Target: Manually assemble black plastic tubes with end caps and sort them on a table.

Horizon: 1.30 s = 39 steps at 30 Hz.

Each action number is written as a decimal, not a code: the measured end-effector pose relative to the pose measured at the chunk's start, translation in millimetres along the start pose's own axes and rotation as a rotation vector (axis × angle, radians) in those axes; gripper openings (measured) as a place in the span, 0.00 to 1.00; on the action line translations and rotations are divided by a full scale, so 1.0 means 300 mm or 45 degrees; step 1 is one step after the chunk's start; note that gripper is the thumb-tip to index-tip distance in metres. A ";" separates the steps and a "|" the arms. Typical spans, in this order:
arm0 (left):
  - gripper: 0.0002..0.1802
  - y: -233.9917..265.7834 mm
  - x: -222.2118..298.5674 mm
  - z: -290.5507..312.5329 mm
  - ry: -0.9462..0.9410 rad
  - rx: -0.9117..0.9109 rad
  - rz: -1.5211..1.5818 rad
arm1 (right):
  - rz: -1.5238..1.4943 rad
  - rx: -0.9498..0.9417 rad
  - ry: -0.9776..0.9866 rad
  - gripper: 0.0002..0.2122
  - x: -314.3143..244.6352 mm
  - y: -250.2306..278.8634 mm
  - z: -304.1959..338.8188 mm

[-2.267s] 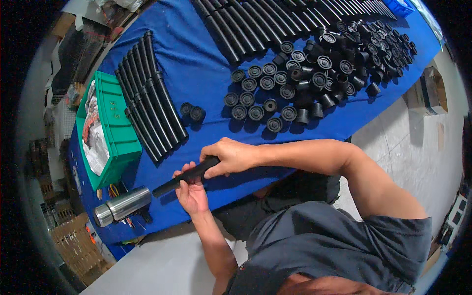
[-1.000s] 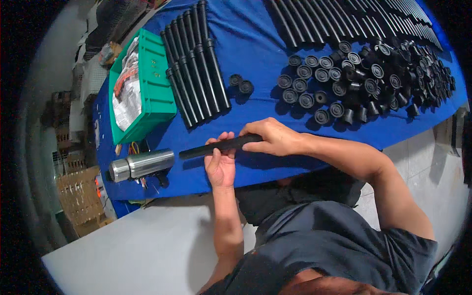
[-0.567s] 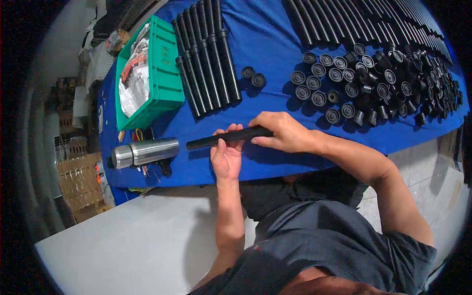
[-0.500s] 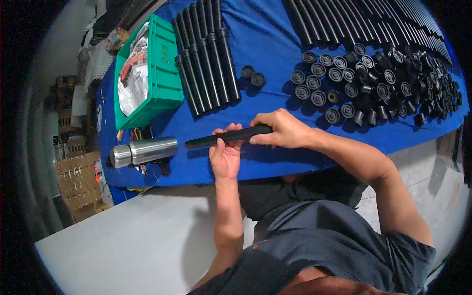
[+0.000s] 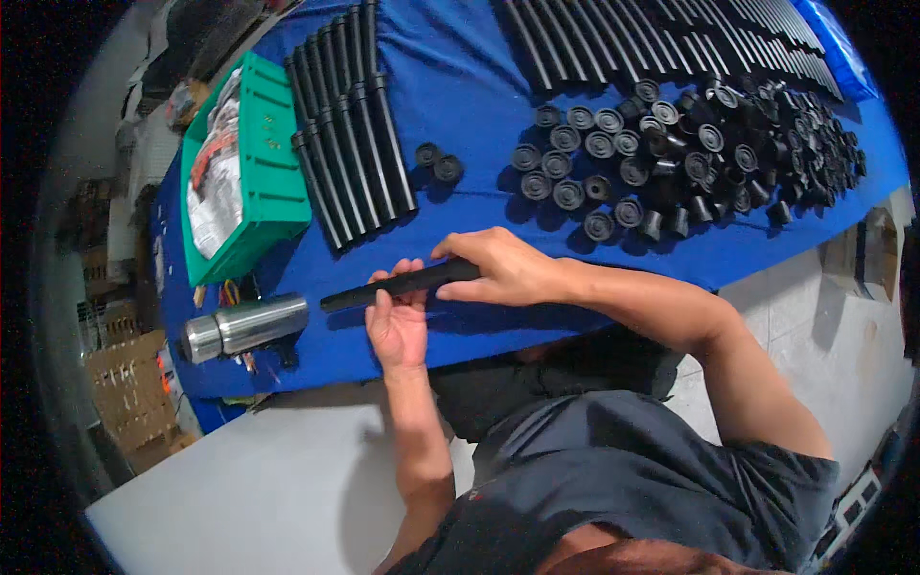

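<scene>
A short black tube (image 5: 422, 280) is held between my two hands above the near edge of the blue-covered table. My left hand (image 5: 401, 335) is palm up beneath its middle, the thumb on the near side and the fingers curled around the far side. The tube's right end sits in the grip of my right hand (image 5: 513, 268), which hides that end. The free left end points toward a steel bottle (image 5: 261, 323) lying on its side. Beyond my hands, two round black caps (image 5: 447, 169) rest on the cloth.
Joined black tubes (image 5: 347, 144) lie in a row at the far left, beside a green crate (image 5: 273, 158) with plastic-wrapped contents. Many black caps (image 5: 632, 172) spread across the right, with rows of black tubes (image 5: 613, 48) behind them. A white surface (image 5: 240, 479) adjoins the near left.
The whole view has shifted, so the table's things appear farther left. Both hands keep hold of the tube in nearly the same pose.
</scene>
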<state>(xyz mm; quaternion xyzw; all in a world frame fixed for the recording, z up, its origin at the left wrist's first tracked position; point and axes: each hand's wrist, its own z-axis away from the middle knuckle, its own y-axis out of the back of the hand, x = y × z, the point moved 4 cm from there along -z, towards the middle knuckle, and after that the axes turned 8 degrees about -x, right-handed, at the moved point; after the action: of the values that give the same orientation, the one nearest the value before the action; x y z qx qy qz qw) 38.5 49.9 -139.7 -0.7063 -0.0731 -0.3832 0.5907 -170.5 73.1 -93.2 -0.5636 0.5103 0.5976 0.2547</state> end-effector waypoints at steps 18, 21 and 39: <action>0.14 0.004 -0.003 -0.001 -0.021 -0.041 -0.008 | -0.005 0.098 0.095 0.14 0.040 -0.020 0.010; 0.15 -0.019 -0.001 -0.008 0.002 -0.056 -0.001 | 0.008 0.099 0.114 0.14 0.044 -0.020 0.001; 0.13 -0.020 -0.002 -0.011 -0.006 0.026 0.010 | -0.423 -0.204 -0.386 0.14 0.056 -0.012 -0.007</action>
<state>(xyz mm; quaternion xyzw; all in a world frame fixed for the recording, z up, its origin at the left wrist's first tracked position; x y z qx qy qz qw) 33.3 48.9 -135.4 -0.7015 -0.0759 -0.3784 0.5992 -170.3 68.0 -109.9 -0.5619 0.3174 0.6640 0.3777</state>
